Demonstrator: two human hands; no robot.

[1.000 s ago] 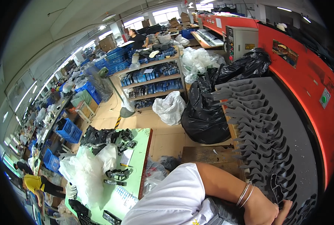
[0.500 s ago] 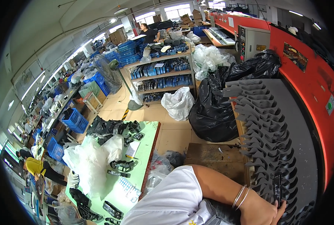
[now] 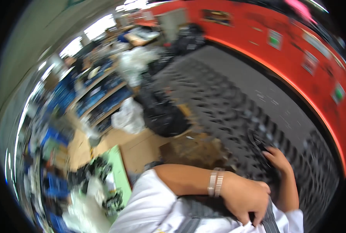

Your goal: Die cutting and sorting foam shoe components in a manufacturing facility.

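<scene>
My left hand [image 3: 244,198], with bracelets at its wrist, is closed in front of my chest beside a grey strap [image 3: 272,219]. Its fingers curl downward, and what they hold, if anything, is hidden. Farther right, my right hand [image 3: 278,158] reaches over a grey work surface, its fingers closed on the near end of a narrow black loop-shaped band [image 3: 254,141]. Beneath and around the band lie rows of dark grey curved cut pieces [image 3: 223,112], overlapping one another. Motion blurs their edges.
A long red machine panel [image 3: 242,37] borders the grey surface [image 3: 235,66] on the far side. Black plastic bags [image 3: 161,112] and a white bag [image 3: 129,116] stand beyond its left end. At left are a green table [image 3: 120,167] and a shelf rack [image 3: 105,99].
My view has swung to the right. My left hand has drawn back from the black band toward my chest, and my right hand now shows, gripping the band.
</scene>
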